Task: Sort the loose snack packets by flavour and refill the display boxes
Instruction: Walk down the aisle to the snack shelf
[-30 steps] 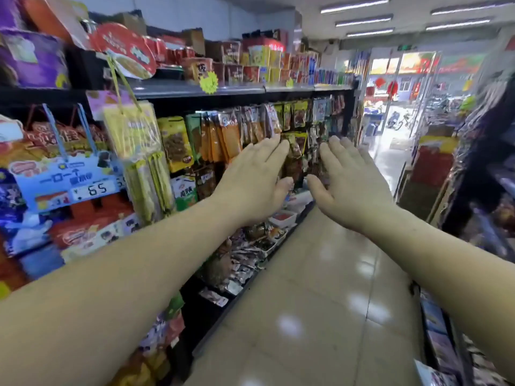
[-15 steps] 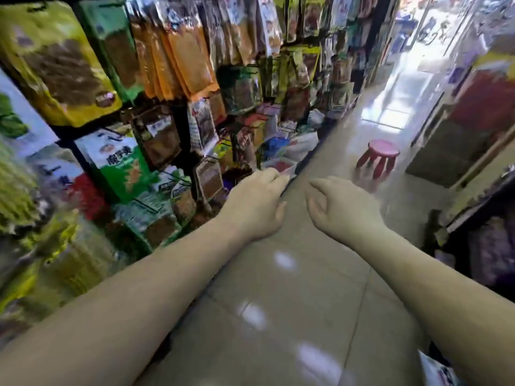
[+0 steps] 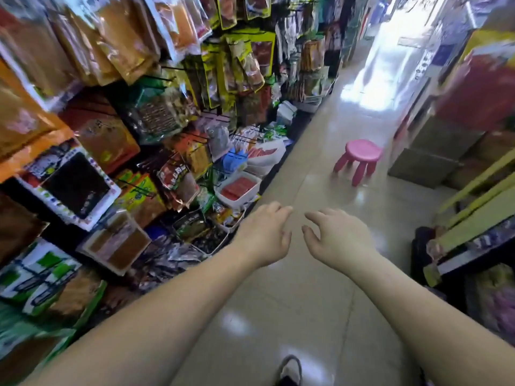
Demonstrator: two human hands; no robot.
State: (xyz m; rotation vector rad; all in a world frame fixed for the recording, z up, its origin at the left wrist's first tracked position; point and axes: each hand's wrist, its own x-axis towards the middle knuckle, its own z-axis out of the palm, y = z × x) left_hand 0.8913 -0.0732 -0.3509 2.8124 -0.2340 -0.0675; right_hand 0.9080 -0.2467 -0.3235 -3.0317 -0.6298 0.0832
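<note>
Many loose packets (image 3: 178, 254) lie heaped at nine o'clock of the left hand (image 3: 264, 235), a white box (image 3: 234, 203) at eleven. It and the right hand (image 3: 337, 238) hang empty, fingers loosely curled. Wrappers seem alike, so flavours could get mixed.

A pink plastic stool (image 3: 362, 153) stands on the glossy beige tiled floor (image 3: 303, 307) right of centre. Just beyond it, brown cartons (image 3: 426, 154) sit against the right-hand shelving (image 3: 473, 227). A dark shoe (image 3: 291, 370) shows at the bottom edge. Daylight floods the doorway (image 3: 390, 57) at upper right.
</note>
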